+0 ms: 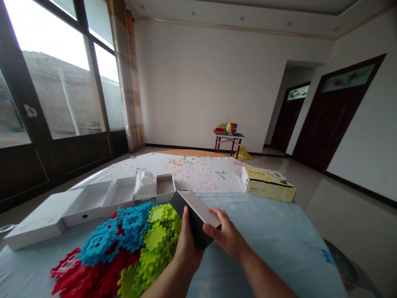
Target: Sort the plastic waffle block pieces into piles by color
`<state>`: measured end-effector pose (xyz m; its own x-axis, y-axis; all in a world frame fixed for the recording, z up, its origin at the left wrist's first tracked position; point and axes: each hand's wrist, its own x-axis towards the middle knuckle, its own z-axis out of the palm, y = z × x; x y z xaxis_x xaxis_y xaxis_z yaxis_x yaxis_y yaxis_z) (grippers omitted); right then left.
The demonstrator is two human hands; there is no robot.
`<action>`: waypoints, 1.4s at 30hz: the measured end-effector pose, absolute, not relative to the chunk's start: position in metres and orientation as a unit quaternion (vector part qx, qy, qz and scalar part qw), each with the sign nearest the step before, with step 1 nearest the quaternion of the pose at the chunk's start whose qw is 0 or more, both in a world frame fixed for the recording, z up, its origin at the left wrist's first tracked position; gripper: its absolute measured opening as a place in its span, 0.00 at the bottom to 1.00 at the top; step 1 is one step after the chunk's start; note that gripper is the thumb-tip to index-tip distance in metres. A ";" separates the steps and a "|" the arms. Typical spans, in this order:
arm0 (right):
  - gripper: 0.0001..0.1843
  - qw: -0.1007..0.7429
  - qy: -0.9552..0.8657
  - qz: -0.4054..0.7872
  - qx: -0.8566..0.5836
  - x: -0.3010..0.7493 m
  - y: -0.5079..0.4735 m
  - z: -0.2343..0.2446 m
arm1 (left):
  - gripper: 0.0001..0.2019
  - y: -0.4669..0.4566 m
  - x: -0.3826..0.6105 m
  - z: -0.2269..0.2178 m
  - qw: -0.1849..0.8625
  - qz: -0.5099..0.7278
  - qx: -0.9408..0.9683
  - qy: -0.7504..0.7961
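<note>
A small box point(198, 209) with a pale top and dark sides is held tilted above the table between both hands. My left hand point(189, 246) is closed round its near left side, the thumb lying up along the dark face. My right hand point(228, 234) grips the right end, fingers over the top edge. Just left of the box lies a pile of toothed plastic pieces: green pieces point(155, 238), blue pieces point(102, 242) and red pieces point(93, 275). What the box contains, if anything, is hidden.
Behind the pile stand open white box trays point(119, 192), a white moulded piece point(145, 185) and a white box point(43, 217). A yellow and white carton point(268, 184) sits at the right on the cloth-covered table point(263, 240). Farther back is a small table point(231, 135) with things on it.
</note>
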<state>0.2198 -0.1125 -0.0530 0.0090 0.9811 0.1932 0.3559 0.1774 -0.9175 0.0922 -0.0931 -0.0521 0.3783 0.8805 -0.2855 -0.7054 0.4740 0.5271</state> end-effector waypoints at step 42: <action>0.24 0.677 -0.458 0.334 -0.470 0.255 -0.088 -0.060 | 0.36 -0.101 0.091 -0.067 0.854 0.430 0.077 0.283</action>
